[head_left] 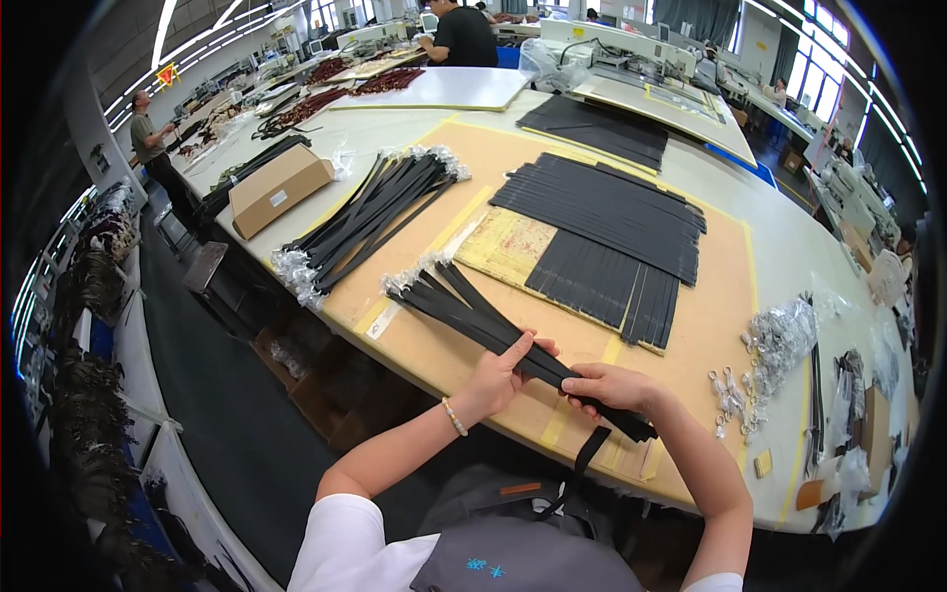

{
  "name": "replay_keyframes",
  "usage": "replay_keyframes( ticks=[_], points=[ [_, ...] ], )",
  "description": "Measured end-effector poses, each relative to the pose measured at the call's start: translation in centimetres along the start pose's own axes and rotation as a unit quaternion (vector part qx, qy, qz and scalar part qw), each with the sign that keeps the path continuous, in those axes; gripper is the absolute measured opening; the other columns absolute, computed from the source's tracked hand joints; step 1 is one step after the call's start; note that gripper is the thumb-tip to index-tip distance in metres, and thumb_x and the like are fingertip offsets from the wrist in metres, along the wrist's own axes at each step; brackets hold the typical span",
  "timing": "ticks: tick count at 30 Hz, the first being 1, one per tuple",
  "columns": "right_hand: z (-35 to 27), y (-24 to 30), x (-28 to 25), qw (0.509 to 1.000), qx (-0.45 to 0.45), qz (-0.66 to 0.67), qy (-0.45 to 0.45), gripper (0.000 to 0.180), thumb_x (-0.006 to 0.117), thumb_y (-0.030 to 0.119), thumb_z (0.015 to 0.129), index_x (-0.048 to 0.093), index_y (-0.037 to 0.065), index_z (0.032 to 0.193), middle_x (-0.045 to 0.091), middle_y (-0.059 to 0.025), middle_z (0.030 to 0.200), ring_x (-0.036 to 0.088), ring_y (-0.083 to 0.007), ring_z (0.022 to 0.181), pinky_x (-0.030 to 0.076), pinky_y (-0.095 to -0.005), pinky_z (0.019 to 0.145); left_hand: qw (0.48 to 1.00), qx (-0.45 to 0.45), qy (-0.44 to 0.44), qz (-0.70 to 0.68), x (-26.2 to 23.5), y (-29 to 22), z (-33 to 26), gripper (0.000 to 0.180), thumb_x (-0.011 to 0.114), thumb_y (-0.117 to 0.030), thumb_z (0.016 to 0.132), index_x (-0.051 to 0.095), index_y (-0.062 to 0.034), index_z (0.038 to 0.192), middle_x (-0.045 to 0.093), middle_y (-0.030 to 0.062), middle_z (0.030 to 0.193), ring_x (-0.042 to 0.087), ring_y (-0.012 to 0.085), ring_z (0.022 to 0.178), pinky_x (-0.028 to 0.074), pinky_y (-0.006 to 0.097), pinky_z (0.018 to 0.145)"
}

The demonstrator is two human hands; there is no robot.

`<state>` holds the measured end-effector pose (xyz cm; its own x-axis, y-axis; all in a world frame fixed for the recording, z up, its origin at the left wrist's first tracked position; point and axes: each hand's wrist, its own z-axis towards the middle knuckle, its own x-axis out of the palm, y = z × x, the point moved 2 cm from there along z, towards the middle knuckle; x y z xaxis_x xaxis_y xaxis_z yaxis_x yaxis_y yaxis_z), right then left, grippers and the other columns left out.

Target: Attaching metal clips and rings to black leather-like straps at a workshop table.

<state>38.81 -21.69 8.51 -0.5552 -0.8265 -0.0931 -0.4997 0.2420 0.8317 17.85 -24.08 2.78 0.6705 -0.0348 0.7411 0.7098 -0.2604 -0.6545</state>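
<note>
A bundle of flat black straps (462,314) lies slantwise over the near edge of the table, its far ends wrapped in clear plastic. My left hand (501,377) is closed around its middle, thumb on top. Closer to the loose near ends, my right hand (610,387) grips the same bundle between thumb and fingers. Just beyond, many black straps (602,212) lie side by side in flat layers on a yellow board (503,245). A larger pile of straps (380,217) with plastic-wrapped ends rests to the left.
A cardboard box (281,189) stands at the table's left edge. On the right are small metal hooks (728,400) and a clear plastic bundle (782,340). A dark flat stack (597,130) lies farther back. Other people, one in a black shirt (466,37), are across the room.
</note>
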Motion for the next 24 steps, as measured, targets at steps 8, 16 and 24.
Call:
replay_keyframes(
  ticks=[8, 16, 24],
  points=[
    [-0.7, 2.1, -5.5, 0.990, 0.047, -0.113, -0.069, 0.033, 0.056, 0.034, 0.103, 0.062, 0.003, 0.099, 0.058, 0.0012, 0.080, 0.053, -0.0080, 0.064, 0.048, -0.0272, 0.059, 0.868, 0.003, 0.084, 0.489, 1.1, -0.6, -1.3, 0.020, 0.068, -0.016, 0.097, 0.064, -0.0006, 0.109, 0.069, 0.0075, 0.102, 0.068, 0.0161, 0.085, 0.056, 0.031, 0.072],
    [-0.7, -3.2, -6.4, 0.993, 0.078, -0.074, -0.043, 0.031, 0.059, 0.035, 0.101, 0.064, 0.004, 0.098, 0.061, 0.0012, 0.079, 0.055, -0.0081, 0.064, 0.049, -0.0271, 0.059, 0.602, 0.331, 0.186, 0.703, 3.9, 0.8, -0.8, 0.019, 0.070, -0.011, 0.090, 0.068, -0.0042, 0.108, 0.066, 0.0112, 0.123, 0.058, 0.0310, 0.120, 0.047, 0.042, 0.100],
    [-3.0, -3.6, -6.9, 0.939, 0.072, -0.264, -0.209, 0.043, 0.067, 0.044, 0.093, 0.066, 0.003, 0.105, 0.070, -0.0080, 0.093, 0.067, -0.0205, 0.086, 0.053, -0.0357, 0.078, 0.421, 0.164, 0.219, 0.865, 3.3, 1.9, 4.5, 0.065, 0.047, -0.045, 0.102, 0.033, -0.0135, 0.157, 0.029, 0.0047, 0.166, 0.021, 0.0293, 0.153, 0.014, 0.047, 0.123]
  ],
)
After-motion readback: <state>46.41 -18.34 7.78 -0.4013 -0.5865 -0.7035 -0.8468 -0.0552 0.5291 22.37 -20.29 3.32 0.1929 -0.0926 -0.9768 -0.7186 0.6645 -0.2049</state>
